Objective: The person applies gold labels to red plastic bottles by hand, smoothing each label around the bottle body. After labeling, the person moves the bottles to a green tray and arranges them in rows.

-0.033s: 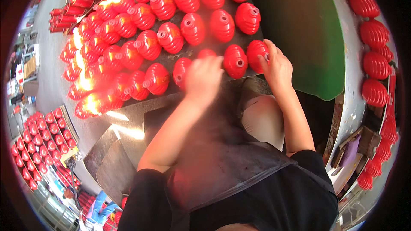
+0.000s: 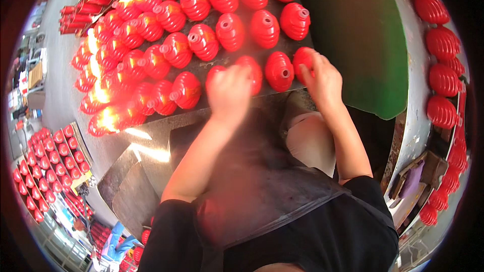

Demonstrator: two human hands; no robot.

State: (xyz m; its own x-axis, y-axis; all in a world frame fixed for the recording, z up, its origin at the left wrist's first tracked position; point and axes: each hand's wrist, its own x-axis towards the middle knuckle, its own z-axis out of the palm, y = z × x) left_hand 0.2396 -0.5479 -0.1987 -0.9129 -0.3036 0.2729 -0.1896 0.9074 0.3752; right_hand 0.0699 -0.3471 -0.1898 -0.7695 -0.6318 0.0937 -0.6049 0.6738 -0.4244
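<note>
Rows of glossy red, ribbed, egg-shaped bottles with short open necks lie on a dark board in front of me. My right hand (image 2: 324,79) has its fingers and thumb on the bottle (image 2: 303,60) at the right end of the nearest row. My left hand (image 2: 230,92) is smeared by motion over another red bottle (image 2: 214,72) in that row, hiding most of it; its fingers cannot be made out. Between my hands lie a partly covered bottle (image 2: 250,74) and a fully visible one (image 2: 279,72), its neck facing me.
A green panel (image 2: 375,65) stands to the right of the board. Beyond it, more red bottles (image 2: 443,80) line the right side. At lower left is a rack of red bottles (image 2: 53,163). A person in blue (image 2: 117,244) is partly visible there.
My left hand has shifted left along the nearest row, from one bottle to its neighbour, uncovering more of the first. My right hand stays at the end bottle; the view has shifted slightly.
</note>
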